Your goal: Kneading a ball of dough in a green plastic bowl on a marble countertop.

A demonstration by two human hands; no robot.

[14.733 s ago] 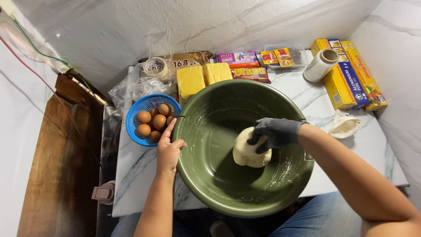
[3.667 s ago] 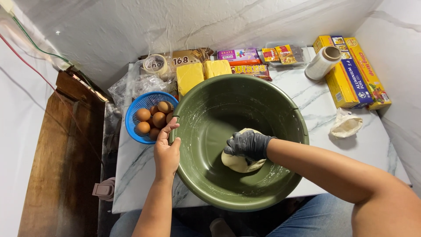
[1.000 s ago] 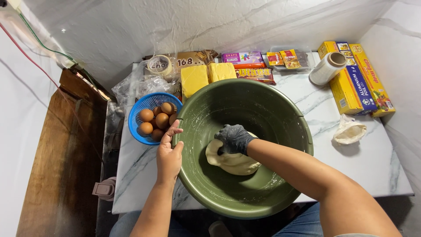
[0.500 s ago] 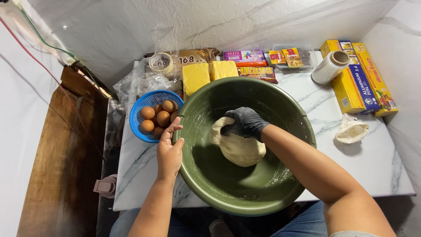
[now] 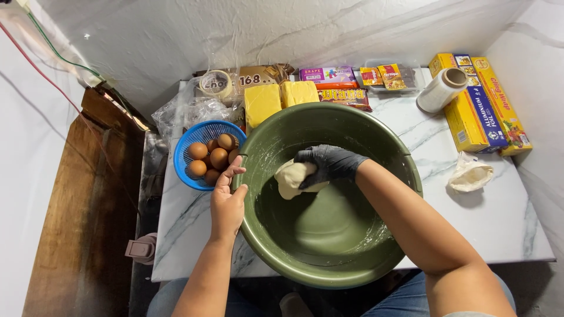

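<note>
A large olive-green bowl (image 5: 376, 258) sits on the marble table in front of me. Inside it lies a pale lump of dough (image 5: 291, 178), against the bowl's left inner wall. My right hand (image 5: 329, 164), in a black glove, presses down on the dough and curls over its right side. My bare left hand (image 5: 228, 199) grips the bowl's left rim, thumb on the rim's edge. White dough smears streak the bowl's inner wall.
A blue basket of brown eggs (image 5: 202, 154) stands just left of the bowl. Two yellow blocks (image 5: 262, 103), packets, a tape roll (image 5: 215, 84), a film roll (image 5: 440, 89) and foil boxes (image 5: 470, 114) line the back. A crumpled white bag (image 5: 470, 175) lies at right.
My gloved right hand has pushed the dough up and left inside the bowl, from its middle to the left wall. My left hand has stayed on the rim.
</note>
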